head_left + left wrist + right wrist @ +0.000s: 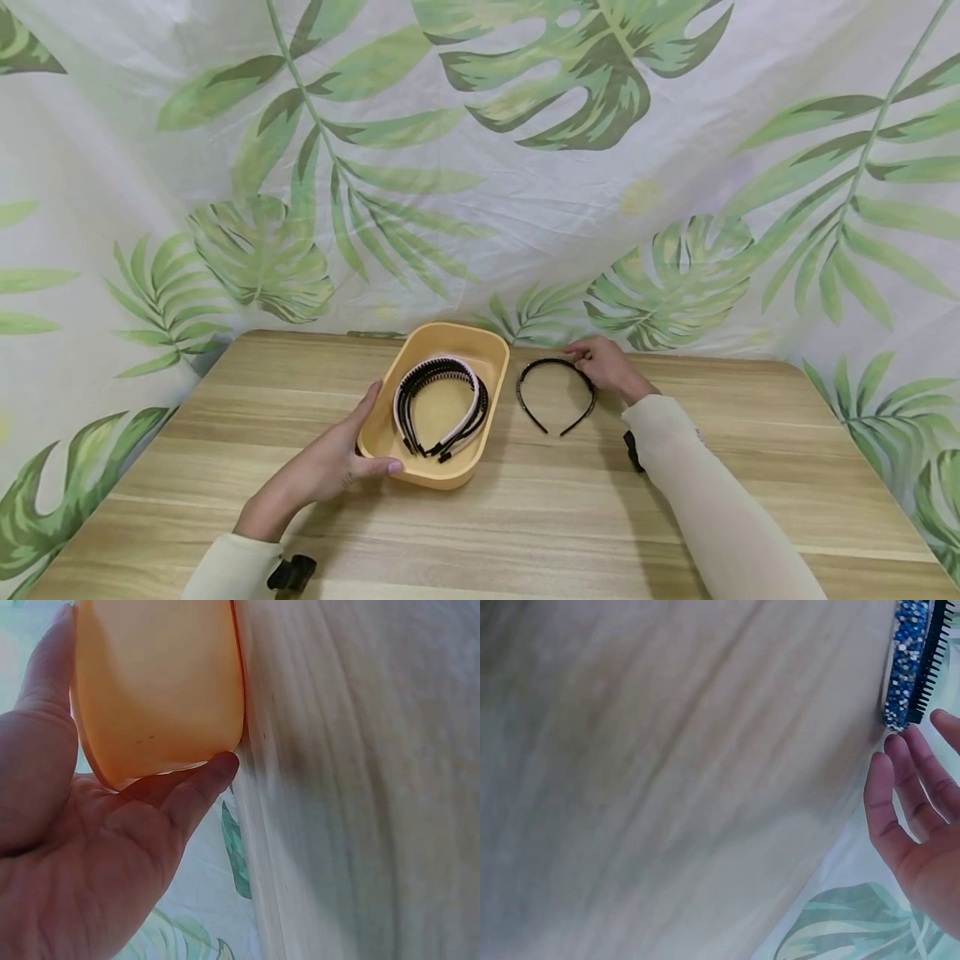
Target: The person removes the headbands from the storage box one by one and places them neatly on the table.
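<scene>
An orange-yellow box (433,479) stands on the table, holding several black headbands and a white-pink one (474,385). My left hand (330,467) grips its left side, thumb at the front rim; in the left wrist view the hand (112,840) cups the box wall (161,682). Right of the box, a dark headband (523,400) lies with its ends toward me. My right hand (606,364) is at its upper right curve. In the right wrist view, blue glitter and black teeth show on the headband (906,667); the fingers (907,780) are extended beside it, thumb apart. Contact is unclear.
The wooden table (525,533) ends at a hanging white cloth with green leaves (555,208) behind the box and headband. Black pieces (291,573) are at both sleeve cuffs.
</scene>
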Motion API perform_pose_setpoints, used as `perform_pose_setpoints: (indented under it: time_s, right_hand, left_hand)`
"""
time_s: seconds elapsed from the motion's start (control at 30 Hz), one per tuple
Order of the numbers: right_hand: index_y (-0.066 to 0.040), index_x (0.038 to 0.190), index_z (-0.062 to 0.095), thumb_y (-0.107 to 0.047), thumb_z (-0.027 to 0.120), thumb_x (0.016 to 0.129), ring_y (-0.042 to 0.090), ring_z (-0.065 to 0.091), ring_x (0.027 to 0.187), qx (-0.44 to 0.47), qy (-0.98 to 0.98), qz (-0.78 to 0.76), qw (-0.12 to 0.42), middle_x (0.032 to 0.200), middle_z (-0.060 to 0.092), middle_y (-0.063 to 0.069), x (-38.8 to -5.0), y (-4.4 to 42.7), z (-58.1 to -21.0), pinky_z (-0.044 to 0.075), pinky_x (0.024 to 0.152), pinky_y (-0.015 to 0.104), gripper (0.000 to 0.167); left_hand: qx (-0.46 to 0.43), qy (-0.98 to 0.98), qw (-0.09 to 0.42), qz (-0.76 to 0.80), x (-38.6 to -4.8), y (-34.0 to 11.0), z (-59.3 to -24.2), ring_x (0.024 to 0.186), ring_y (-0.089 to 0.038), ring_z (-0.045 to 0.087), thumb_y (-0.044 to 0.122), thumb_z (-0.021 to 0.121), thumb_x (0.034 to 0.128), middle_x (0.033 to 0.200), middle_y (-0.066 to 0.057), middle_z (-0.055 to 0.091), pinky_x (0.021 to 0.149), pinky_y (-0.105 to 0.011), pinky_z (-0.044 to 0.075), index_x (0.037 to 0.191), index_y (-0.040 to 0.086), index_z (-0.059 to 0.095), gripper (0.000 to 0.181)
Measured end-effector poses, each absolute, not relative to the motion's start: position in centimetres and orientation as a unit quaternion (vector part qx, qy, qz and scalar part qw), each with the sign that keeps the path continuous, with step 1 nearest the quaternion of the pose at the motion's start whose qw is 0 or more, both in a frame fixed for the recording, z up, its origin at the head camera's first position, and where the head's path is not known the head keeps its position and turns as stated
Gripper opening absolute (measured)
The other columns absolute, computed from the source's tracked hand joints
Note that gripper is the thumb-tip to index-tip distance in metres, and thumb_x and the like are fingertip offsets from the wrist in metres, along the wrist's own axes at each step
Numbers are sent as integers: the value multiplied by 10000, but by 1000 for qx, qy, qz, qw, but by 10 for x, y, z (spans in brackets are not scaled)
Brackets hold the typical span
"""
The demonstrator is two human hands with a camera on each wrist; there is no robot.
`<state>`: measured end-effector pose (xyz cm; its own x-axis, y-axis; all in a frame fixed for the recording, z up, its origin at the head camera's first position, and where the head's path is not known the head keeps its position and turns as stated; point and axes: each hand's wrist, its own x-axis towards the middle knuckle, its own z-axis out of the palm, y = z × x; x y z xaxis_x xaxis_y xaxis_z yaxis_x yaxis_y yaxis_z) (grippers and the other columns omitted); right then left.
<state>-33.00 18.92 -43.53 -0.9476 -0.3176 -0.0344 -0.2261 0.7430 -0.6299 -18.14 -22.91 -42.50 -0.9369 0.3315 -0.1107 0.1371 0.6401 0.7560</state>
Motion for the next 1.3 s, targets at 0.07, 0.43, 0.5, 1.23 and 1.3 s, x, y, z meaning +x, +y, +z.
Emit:
perform_pose_setpoints:
  time_s: [0.07,0.43,0.5,1.23,1.3]
  right_hand:
    - [50,1371,655,43,533,1028,382,664,1102,-148,931,-328,67,1188,709,249,-329,191,-435,487,756,336,364]
    - [33,1432,607,-13,530,1044,398,650,1127,-149,926,-341,59,1283,682,264,-321,191,-425,545,824,404,398]
    - [23,1448,595,-29,530,1059,409,633,1175,-147,927,-340,62,1324,664,263,-319,189,-422,557,875,457,397]
    - [-41,1417,642,-103,686,1004,344,664,1153,-199,904,-377,9,1295,706,177,-289,142,-390,580,856,435,421]
    - [-37,1408,647,-93,695,994,346,669,1140,-209,902,-378,3,1280,712,177,-286,136,-388,584,856,437,420]
  left_hand:
    - [131,897,122,404,-182,-229,-425,1409,-447,509,426,854,837,1624,-389,291,1191,-609,334,1680,78,-87,1310]
    - [133,899,122,400,-182,-231,-426,1418,-452,496,435,849,840,1623,-387,292,1192,-616,329,1681,84,-90,1308]
    - [132,899,124,400,-182,-230,-426,1427,-464,480,438,847,841,1624,-389,287,1195,-623,322,1681,88,-92,1307]
    - [129,900,131,395,-181,-230,-423,1434,-470,468,447,845,847,1620,-400,281,1187,-632,331,1681,101,-104,1309]
    - [130,899,131,396,-181,-230,-423,1432,-468,472,447,844,847,1623,-401,275,1188,-632,329,1679,97,-106,1311]
